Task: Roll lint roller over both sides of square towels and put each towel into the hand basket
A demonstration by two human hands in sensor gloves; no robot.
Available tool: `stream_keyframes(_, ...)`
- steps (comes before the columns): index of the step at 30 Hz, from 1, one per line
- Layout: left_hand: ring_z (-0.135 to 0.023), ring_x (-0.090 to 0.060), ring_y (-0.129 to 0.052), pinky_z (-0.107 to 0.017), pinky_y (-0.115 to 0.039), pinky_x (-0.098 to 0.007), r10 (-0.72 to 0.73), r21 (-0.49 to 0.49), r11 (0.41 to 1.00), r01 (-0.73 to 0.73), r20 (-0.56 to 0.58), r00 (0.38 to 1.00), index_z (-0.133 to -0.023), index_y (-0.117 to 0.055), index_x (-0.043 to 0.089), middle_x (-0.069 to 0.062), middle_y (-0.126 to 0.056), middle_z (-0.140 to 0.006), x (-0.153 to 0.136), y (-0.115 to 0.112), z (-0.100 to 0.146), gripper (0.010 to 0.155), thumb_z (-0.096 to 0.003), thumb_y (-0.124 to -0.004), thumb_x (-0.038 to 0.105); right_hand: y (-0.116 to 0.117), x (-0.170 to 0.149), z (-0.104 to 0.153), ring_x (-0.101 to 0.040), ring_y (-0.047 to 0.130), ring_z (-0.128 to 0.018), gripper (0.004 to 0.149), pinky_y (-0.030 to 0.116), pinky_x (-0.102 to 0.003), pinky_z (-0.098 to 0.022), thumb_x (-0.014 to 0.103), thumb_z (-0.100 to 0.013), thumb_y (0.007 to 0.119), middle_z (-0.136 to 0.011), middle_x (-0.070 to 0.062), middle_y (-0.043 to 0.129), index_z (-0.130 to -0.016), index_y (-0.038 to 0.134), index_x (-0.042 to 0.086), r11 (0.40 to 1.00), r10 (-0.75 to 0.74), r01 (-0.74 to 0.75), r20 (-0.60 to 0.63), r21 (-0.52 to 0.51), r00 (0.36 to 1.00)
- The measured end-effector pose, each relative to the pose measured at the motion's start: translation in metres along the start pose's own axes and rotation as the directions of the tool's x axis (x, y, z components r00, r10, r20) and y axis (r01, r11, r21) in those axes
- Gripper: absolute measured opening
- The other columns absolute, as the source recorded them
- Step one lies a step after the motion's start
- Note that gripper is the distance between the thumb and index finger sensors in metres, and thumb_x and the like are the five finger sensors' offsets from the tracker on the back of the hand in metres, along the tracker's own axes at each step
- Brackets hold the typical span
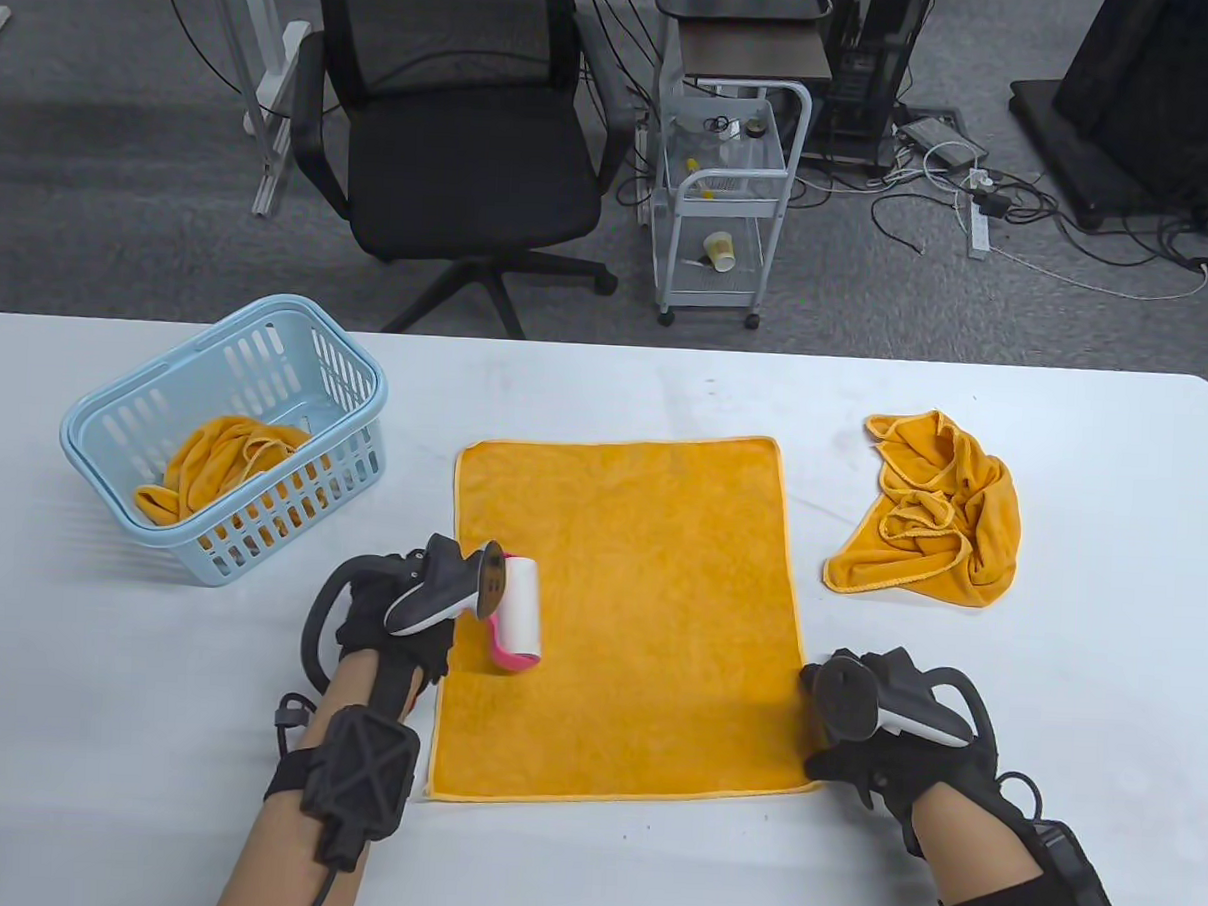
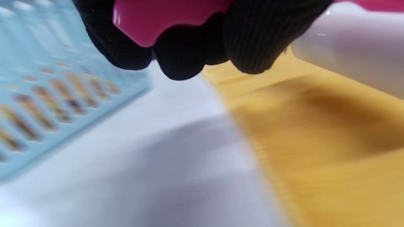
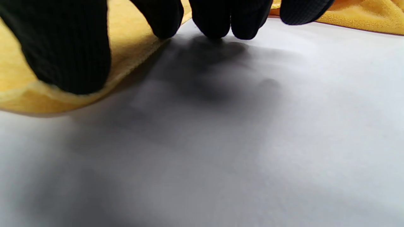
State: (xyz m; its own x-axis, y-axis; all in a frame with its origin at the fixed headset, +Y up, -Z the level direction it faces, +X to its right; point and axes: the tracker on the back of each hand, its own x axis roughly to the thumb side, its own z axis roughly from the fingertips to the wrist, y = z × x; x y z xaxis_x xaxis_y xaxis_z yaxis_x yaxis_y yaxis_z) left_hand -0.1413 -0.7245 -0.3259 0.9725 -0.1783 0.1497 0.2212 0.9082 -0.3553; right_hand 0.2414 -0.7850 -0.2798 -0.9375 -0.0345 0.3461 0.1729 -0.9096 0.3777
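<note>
Both hands worked at the flat orange towel (image 1: 617, 614) spread on the white table (image 1: 646, 855). The left hand (image 1: 397, 614) curled its fingers (image 2: 186, 60) round the pink handle of the lint roller (image 1: 513, 609), whose white roll lay on the towel just inside its left edge. The right hand (image 1: 876, 750) rested at the towel's near right corner, its thumb (image 3: 63, 50) pressing the hem down and the other fingertips (image 3: 217, 19) touching the table just off the towel's right edge, holding nothing. Left of the flat towel stood the light blue hand basket (image 1: 135, 423) with a bunched orange towel (image 1: 218, 456) inside. Right of the flat towel lay a crumpled orange towel (image 1: 927, 512), apart from it.
</note>
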Motion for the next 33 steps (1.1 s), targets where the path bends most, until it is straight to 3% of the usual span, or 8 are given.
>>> stream_keyframes(4,-0.081,-0.022,-0.089,-0.068,-0.077,-0.055,0.07,-0.015,0.998,-0.068,0.199,0.978,-0.095,-0.054,0.037,0.005,-0.073,-0.097,0.073,0.001,-0.003,0.053,-0.0505,-0.082,0.038,0.0,0.0,0.0,-0.053,0.051,-0.103,0.092,0.052,-0.073,-0.067,0.058,-0.043,0.09,-0.116,-0.022,0.046,-0.114,0.047,0.019,1.0,-0.003,0.003,-0.001,0.0,1.0)
stream_keyframes(6,-0.081,-0.022,-0.089,-0.068,-0.077,-0.054,0.054,-0.022,0.998,-0.05,0.234,0.971,-0.096,-0.053,0.036,0.004,-0.072,-0.098,0.094,-0.004,-0.007,0.054,-0.0505,-0.081,0.039,0.0,0.0,0.0,-0.053,0.051,-0.103,0.092,0.052,-0.073,-0.067,0.058,-0.043,0.09,-0.116,-0.022,0.046,-0.114,0.047,0.019,1.0,-0.002,0.002,-0.002,0.0,1.0)
stream_keyframes(9,-0.081,-0.024,-0.089,-0.068,-0.076,-0.055,-0.039,-0.021,0.999,0.045,0.212,0.976,-0.095,-0.055,0.036,0.004,-0.074,-0.097,0.103,-0.014,-0.011,0.052,-0.0506,-0.081,0.037,0.0,0.0,0.0,-0.053,0.051,-0.103,0.092,0.052,-0.073,-0.067,0.058,-0.042,0.09,-0.116,-0.022,0.046,-0.114,0.047,0.019,1.0,-0.001,0.001,-0.003,0.0,1.0)
stream_keyframes(14,-0.081,-0.025,-0.091,-0.068,-0.075,-0.057,-0.126,-0.029,0.991,0.129,0.082,0.989,-0.091,-0.06,0.038,0.004,-0.077,-0.096,0.058,-0.023,-0.006,0.045,-0.0514,-0.081,0.034,0.0,0.001,0.0,-0.053,0.051,-0.103,0.092,0.052,-0.073,-0.067,0.058,-0.043,0.09,-0.116,-0.022,0.046,-0.114,0.047,0.019,1.0,0.001,-0.001,-0.005,0.002,1.0)
stream_keyframes(19,-0.083,-0.025,-0.091,-0.069,-0.074,-0.058,-0.276,-0.076,0.96,0.268,-0.122,0.953,-0.09,-0.061,0.039,0.005,-0.076,-0.097,-0.017,-0.035,0.01,0.044,-0.0515,-0.081,0.033,0.0,0.001,0.0,-0.053,0.051,-0.103,0.092,0.052,-0.073,-0.067,0.058,-0.043,0.09,-0.116,-0.022,0.046,-0.114,0.047,0.018,1.0,0.002,-0.002,-0.004,0.002,1.0)
stream_keyframes(24,-0.083,-0.025,-0.089,-0.069,-0.073,-0.058,-0.236,-0.091,0.97,0.225,-0.142,0.961,-0.091,-0.059,0.038,0.005,-0.075,-0.097,-0.042,-0.034,0.023,0.045,-0.0519,-0.081,0.035,0.0,0.001,0.0,-0.053,0.051,-0.103,0.092,0.053,-0.073,-0.067,0.058,-0.043,0.09,-0.116,-0.022,0.046,-0.114,0.047,0.018,1.0,0.003,-0.003,-0.004,0.002,1.0)
stream_keyframes(28,-0.079,-0.023,-0.09,-0.067,-0.076,-0.055,-0.002,-0.009,1.0,0.003,0.013,1.0,-0.094,-0.055,0.036,0.004,-0.074,-0.096,-0.002,-0.021,0.031,0.051,-0.0509,-0.081,0.038,0.0,0.001,0.0,-0.053,0.051,-0.103,0.092,0.053,-0.073,-0.067,0.058,-0.043,0.09,-0.116,-0.022,0.046,-0.114,0.047,0.018,1.0,0.003,-0.003,-0.005,0.002,1.0)
stream_keyframes(33,-0.079,-0.023,-0.089,-0.066,-0.077,-0.055,0.121,-0.03,0.993,-0.118,0.267,0.956,-0.097,-0.051,0.033,0.002,-0.072,-0.096,0.091,-0.015,0.032,0.056,-0.05,-0.08,0.043,0.0,0.001,0.0,-0.053,0.051,-0.103,0.092,0.053,-0.073,-0.067,0.058,-0.043,0.09,-0.116,-0.022,0.046,-0.114,0.047,0.018,1.0,0.002,-0.002,-0.005,0.003,1.0)
